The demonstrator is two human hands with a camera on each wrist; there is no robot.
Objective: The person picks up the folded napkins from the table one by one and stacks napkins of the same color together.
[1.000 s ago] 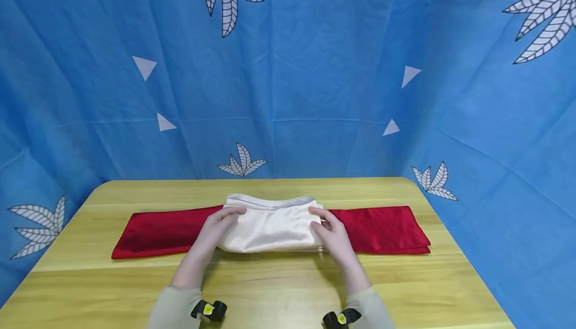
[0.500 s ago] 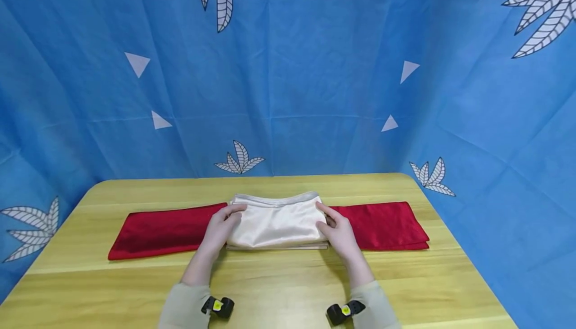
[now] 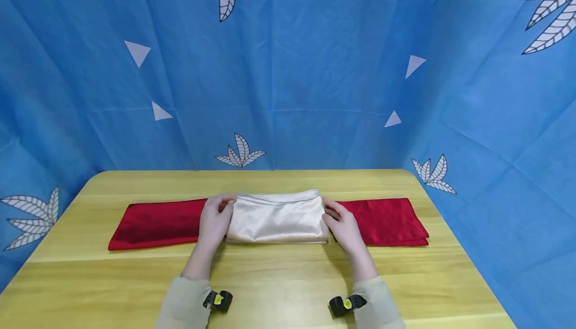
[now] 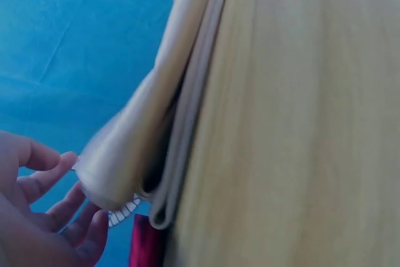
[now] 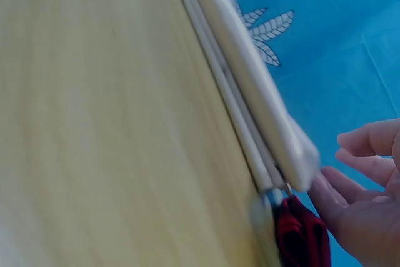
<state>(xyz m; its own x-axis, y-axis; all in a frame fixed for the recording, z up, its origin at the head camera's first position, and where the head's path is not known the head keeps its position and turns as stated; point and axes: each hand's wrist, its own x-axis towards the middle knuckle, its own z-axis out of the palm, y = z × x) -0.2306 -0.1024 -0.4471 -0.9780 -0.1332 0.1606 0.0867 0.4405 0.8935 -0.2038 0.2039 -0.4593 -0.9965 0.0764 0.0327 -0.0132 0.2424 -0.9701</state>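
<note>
A folded white satin cloth (image 3: 278, 218) lies at the middle of the table, over or between two red satin lengths. My left hand (image 3: 216, 219) is at its left end, the fingertips at the upper left corner. In the left wrist view, the fingers (image 4: 70, 207) are loosely bent against the rounded cloth end without closing round it. My right hand (image 3: 344, 226) is at the right end. Its fingers (image 5: 331, 192) are spread in the right wrist view, one seeming to touch the cloth end while thumb and forefinger stand apart from it.
Red satin cloth (image 3: 157, 223) extends to the left, and another red stretch (image 3: 387, 221) to the right; whether they are one piece is hidden. A wooden table (image 3: 279, 279) lies beneath. Behind it hangs a blue curtain (image 3: 315, 69) with white leaves.
Both hands have shifted outward from the white cloth's top to its ends, the fingers loosening. The white cloth lies flatter, its front edge straighter. The head view has tilted slightly.
</note>
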